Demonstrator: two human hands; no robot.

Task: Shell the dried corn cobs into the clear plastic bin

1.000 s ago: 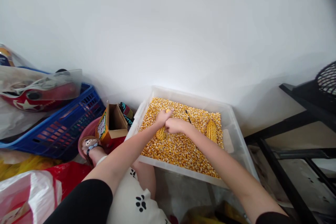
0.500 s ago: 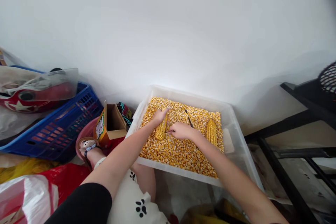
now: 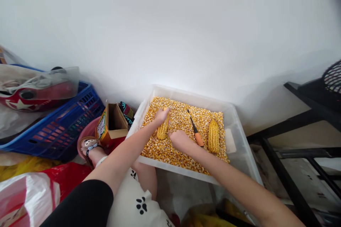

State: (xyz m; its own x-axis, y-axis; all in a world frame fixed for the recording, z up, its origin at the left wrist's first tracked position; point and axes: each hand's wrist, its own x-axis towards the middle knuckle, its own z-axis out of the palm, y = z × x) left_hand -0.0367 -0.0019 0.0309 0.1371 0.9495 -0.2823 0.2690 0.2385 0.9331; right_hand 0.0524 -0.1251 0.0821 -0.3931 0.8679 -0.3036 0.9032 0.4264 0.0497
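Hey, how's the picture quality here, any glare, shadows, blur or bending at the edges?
Head view: soft, even light; the white wall is bright but without harsh glare. A faint shadow falls on it right of the clear bin. The centre is sharp: left hand on a corn cob, right hand beside it. Wide-angle bending curves the edges, and the top right corner is dark.

– What is the tub (image 3: 241, 138) made of?
– A translucent, smooth plastic is seen, faintly glossy at the rim. It is filled with dry, matt kernels (image 3: 181, 149); the cob (image 3: 163, 129) and the second cob (image 3: 213, 135) look rough and knobbly.
– And the tool (image 3: 195, 133)?
– A dark metal shaft and an orange plastic handle are shown.
– Around it?
– A blue plastic lattice crate (image 3: 66, 127), a matt cardboard box (image 3: 113, 127), and glossy plastic bags (image 3: 29, 193) are seen.
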